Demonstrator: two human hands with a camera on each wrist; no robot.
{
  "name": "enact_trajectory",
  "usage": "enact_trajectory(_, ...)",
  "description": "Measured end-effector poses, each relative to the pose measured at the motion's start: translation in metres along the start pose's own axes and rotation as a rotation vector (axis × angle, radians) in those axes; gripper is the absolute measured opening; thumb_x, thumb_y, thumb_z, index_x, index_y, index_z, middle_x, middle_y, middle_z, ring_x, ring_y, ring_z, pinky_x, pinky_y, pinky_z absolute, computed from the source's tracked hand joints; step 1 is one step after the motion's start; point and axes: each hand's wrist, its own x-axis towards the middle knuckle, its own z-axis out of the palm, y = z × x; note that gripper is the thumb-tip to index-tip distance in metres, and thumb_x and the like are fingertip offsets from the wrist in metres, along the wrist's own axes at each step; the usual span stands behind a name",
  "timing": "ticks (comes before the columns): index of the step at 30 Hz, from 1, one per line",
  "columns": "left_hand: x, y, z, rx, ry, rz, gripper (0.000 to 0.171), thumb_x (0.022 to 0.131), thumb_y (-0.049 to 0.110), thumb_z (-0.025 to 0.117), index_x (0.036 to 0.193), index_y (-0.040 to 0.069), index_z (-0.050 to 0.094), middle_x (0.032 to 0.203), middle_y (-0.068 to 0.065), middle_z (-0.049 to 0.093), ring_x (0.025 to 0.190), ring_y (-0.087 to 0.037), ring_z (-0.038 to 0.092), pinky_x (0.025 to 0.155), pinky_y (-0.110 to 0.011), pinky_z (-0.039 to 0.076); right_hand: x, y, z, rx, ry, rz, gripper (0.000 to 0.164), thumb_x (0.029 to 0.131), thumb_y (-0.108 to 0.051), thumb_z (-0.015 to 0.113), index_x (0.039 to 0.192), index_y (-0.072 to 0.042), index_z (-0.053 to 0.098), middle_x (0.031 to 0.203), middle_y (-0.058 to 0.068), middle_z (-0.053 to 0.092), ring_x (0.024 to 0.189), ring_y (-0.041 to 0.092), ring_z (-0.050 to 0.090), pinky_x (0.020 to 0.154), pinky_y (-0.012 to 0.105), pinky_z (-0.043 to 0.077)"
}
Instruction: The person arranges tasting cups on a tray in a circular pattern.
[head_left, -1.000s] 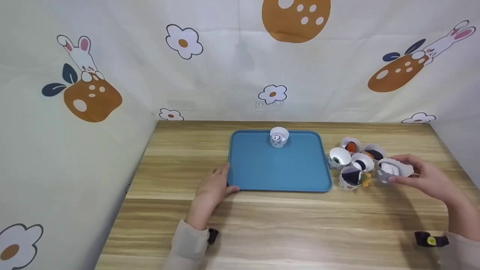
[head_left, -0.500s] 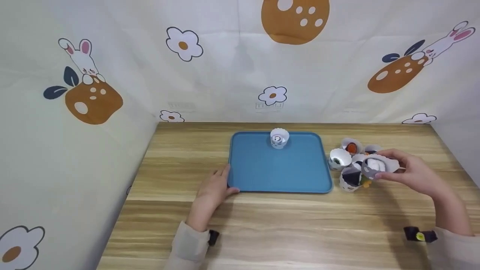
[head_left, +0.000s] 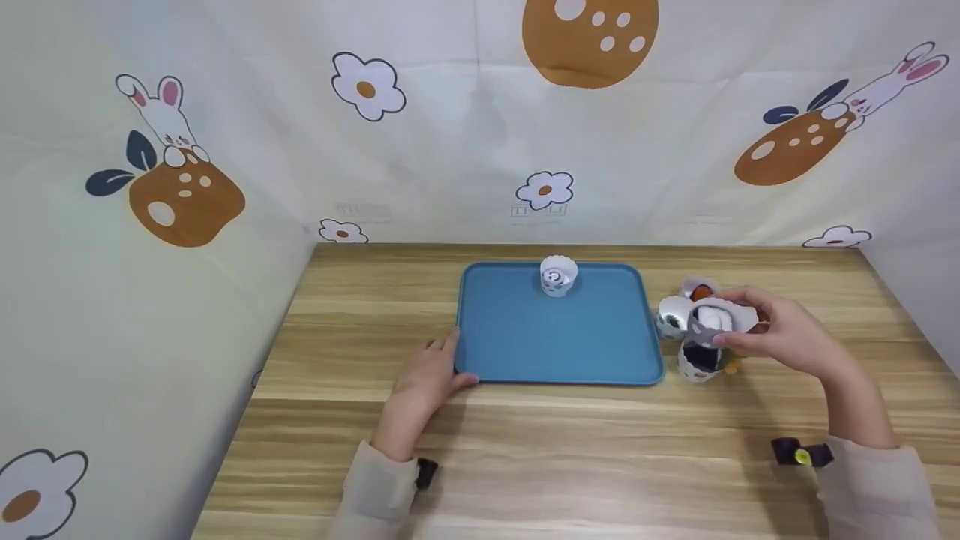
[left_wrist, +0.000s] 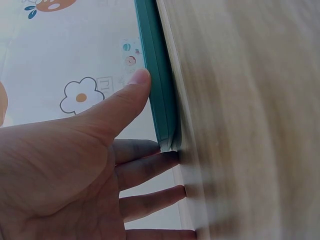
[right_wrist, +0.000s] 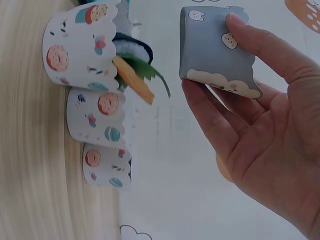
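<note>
Paper cups (head_left: pixel 697 367) sat beside the blue tray (head_left: pixel 555 341) at three o'clock, beneath a grey cup (right_wrist: pixel 216 50).
The right hand (head_left: pixel 795 337) gripped it (screening some others); only the right wrist view showed its animal faces (right_wrist: pixel 229 40). The left hand (head_left: pixel 424 379), fingers extended, touched the tray near eight o'clock; a lone cup (head_left: pixel 556 280) stood at twelve.

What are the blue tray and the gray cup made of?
The blue tray is probably plastic, smooth and matte: one even color, molded rim, rounded corners. The gray cup looks like thin printed paper, maybe coated: its rim bends where the right hand pinches it.
</note>
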Motion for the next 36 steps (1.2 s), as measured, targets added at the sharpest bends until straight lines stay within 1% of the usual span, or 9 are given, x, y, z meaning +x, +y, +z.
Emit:
enact_trajectory(3, 0.000, 0.000, 0.000, -0.005, 0.002, -0.003, 0.083, 0.092, 0.042, 0.069, 0.155, 0.002, 0.032, 0.152, -0.022, 0.045, 0.142, -0.042, 0.042, 0.118, -0.051, 0.038, 0.005, -0.002, 0.004, -0.010, -0.014, 0.009, 0.049, 0.085, -0.017, 0.080, 0.127, 0.000, 0.060, 0.106, 0.014, 0.064, 0.081, 0.002, 0.057, 0.063, 0.020, 0.052)
enact_trajectory(9, 0.001, 0.000, 0.000, 0.005, -0.003, -0.013, 0.084, 0.092, 0.043, 0.068, 0.155, 0.004, 0.031, 0.153, -0.022, 0.044, 0.141, -0.041, 0.042, 0.118, -0.051, 0.038, 0.015, -0.007, 0.011, -0.065, -0.039, 0.029, 0.053, 0.086, -0.026, 0.080, 0.131, -0.005, 0.060, 0.118, 0.019, 0.065, 0.094, 0.013, 0.058, 0.074, 0.016, 0.050)
enact_trajectory(11, 0.001, 0.000, 0.000, 0.007, -0.006, -0.017, 0.084, 0.092, 0.044, 0.068, 0.156, 0.004, 0.031, 0.153, -0.022, 0.044, 0.141, -0.041, 0.043, 0.118, -0.052, 0.038, 0.018, -0.008, 0.013, -0.057, -0.052, 0.031, 0.055, 0.086, -0.026, 0.080, 0.132, -0.004, 0.059, 0.121, 0.020, 0.064, 0.097, 0.017, 0.058, 0.076, 0.016, 0.050)
enact_trajectory(14, 0.001, 0.001, -0.001, 0.000, -0.007, -0.022, 0.084, 0.092, 0.043, 0.068, 0.156, 0.005, 0.030, 0.154, -0.021, 0.044, 0.142, -0.041, 0.042, 0.118, -0.052, 0.038, 0.023, -0.010, 0.016, -0.018, -0.068, 0.029, 0.056, 0.086, -0.023, 0.080, 0.133, -0.001, 0.058, 0.126, 0.021, 0.062, 0.099, 0.017, 0.058, 0.077, 0.014, 0.052)
enact_trajectory(18, 0.000, 0.001, -0.001, 0.022, -0.011, -0.008, 0.083, 0.092, 0.044, 0.068, 0.155, 0.004, 0.031, 0.154, -0.020, 0.044, 0.141, -0.040, 0.043, 0.115, -0.051, 0.041, 0.029, -0.012, 0.022, -0.037, -0.041, 0.008, 0.055, 0.084, -0.023, 0.081, 0.130, -0.002, 0.060, 0.122, 0.018, 0.066, 0.097, 0.013, 0.059, 0.078, 0.012, 0.050)
enact_trajectory(21, 0.000, 0.001, -0.002, 0.040, -0.013, 0.007, 0.083, 0.092, 0.044, 0.068, 0.155, 0.003, 0.032, 0.155, -0.019, 0.043, 0.140, -0.039, 0.044, 0.114, -0.050, 0.042, 0.032, -0.014, 0.026, -0.061, -0.029, 0.003, 0.054, 0.084, -0.025, 0.082, 0.129, -0.004, 0.061, 0.116, 0.016, 0.069, 0.093, 0.014, 0.060, 0.076, 0.014, 0.049)
enact_trajectory(27, 0.001, 0.000, -0.002, 0.031, -0.003, 0.011, 0.082, 0.092, 0.043, 0.068, 0.154, 0.002, 0.033, 0.155, -0.018, 0.043, 0.140, -0.039, 0.044, 0.115, -0.050, 0.041, 0.040, -0.018, 0.034, -0.017, -0.054, 0.008, 0.054, 0.086, -0.026, 0.079, 0.131, -0.003, 0.059, 0.117, 0.017, 0.067, 0.092, 0.017, 0.059, 0.073, 0.019, 0.052)
enact_trajectory(32, -0.001, 0.000, -0.002, 0.016, 0.004, 0.002, 0.083, 0.092, 0.043, 0.069, 0.155, 0.003, 0.033, 0.156, -0.017, 0.042, 0.141, -0.040, 0.043, 0.115, -0.052, 0.041, 0.048, -0.020, 0.043, -0.024, -0.053, 0.002, 0.054, 0.086, -0.026, 0.079, 0.131, -0.003, 0.060, 0.119, 0.016, 0.065, 0.096, 0.022, 0.058, 0.075, 0.019, 0.050)
enact_trajectory(36, -0.002, 0.000, -0.002, 0.006, 0.010, 0.004, 0.083, 0.092, 0.043, 0.069, 0.155, 0.003, 0.032, 0.156, -0.018, 0.042, 0.142, -0.040, 0.042, 0.116, -0.052, 0.040, 0.053, -0.020, 0.048, -0.025, -0.056, 0.018, 0.057, 0.086, -0.028, 0.079, 0.134, -0.003, 0.058, 0.121, 0.019, 0.065, 0.101, 0.028, 0.059, 0.077, 0.022, 0.051)
